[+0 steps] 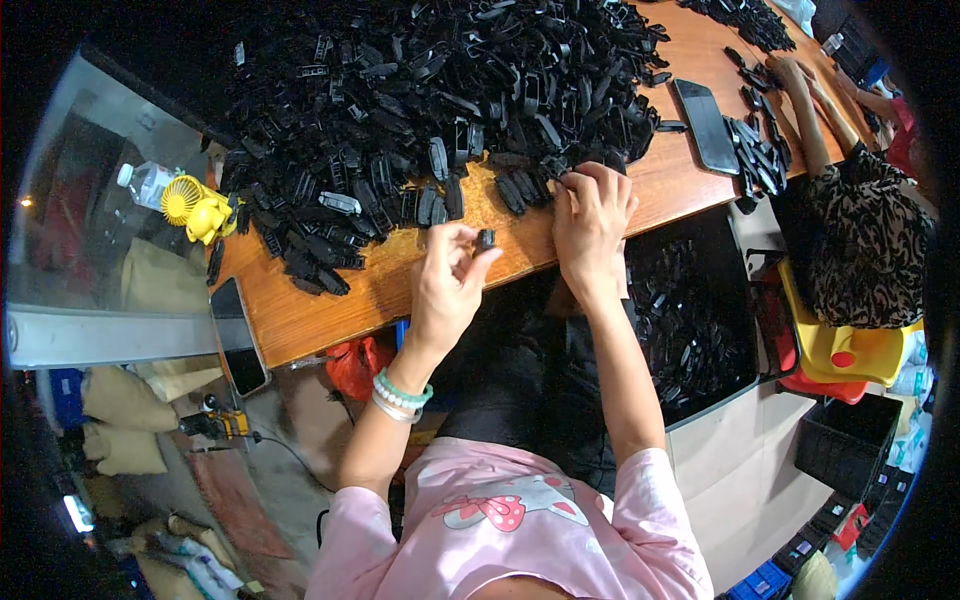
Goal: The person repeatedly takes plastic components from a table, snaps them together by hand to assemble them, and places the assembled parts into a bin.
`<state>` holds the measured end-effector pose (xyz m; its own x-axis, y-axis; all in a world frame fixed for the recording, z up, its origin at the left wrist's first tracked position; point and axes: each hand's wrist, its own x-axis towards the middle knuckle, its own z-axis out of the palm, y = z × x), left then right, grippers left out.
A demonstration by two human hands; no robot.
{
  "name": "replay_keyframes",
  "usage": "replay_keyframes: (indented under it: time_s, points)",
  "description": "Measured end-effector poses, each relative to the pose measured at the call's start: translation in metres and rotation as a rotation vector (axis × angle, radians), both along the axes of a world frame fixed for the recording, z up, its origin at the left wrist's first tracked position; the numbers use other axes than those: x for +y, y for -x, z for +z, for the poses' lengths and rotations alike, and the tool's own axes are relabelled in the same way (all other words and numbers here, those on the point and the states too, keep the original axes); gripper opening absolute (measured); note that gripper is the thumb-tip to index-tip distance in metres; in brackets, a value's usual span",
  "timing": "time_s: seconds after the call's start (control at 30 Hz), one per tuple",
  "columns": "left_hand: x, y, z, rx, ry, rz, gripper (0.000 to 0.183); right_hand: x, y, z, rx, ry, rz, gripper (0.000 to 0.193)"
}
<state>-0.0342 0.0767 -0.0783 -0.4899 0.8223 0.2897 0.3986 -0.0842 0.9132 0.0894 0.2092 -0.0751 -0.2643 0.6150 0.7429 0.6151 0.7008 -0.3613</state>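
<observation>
My left hand pinches one small black plastic clip just above the edge of the wooden surface. My right hand rests on the surface with its fingers bent down on clips at the edge of the big black pile. A yellow fan sits to the left, and a dark phone lies to the right.

Single view, head-worn fisheye, looking steeply down from above the person's chest. Faces forward over the counter, whose straight edge bows toward the rim. Close range: the hands sit near frame centre, forearms entering from the lower edge. Dark vignette rings the corners. No second view to overlap.
</observation>
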Motion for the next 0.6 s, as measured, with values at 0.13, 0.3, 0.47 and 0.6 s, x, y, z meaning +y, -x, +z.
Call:
replay_keyframes:
  time_s: [0.13,0.3,0.47,0.6]
  points:
    - [-0.020,-0.003,0.006,-0.366,0.048,-0.164,0.030,-0.035,-0.016,0.012,0.318,0.302,0.386,0.024]
    - [-0.037,-0.007,0.028,-0.224,0.061,-0.152,0.024,-0.069,-0.033,0.021,0.177,0.556,0.800,0.038]
    - [-0.045,-0.009,0.045,0.000,0.054,-0.113,0.023,-0.075,-0.041,0.029,0.063,0.720,0.883,0.040]
    - [-0.046,-0.004,0.060,0.225,-0.012,-0.195,0.025,-0.080,-0.042,0.029,0.111,0.579,0.889,0.037]
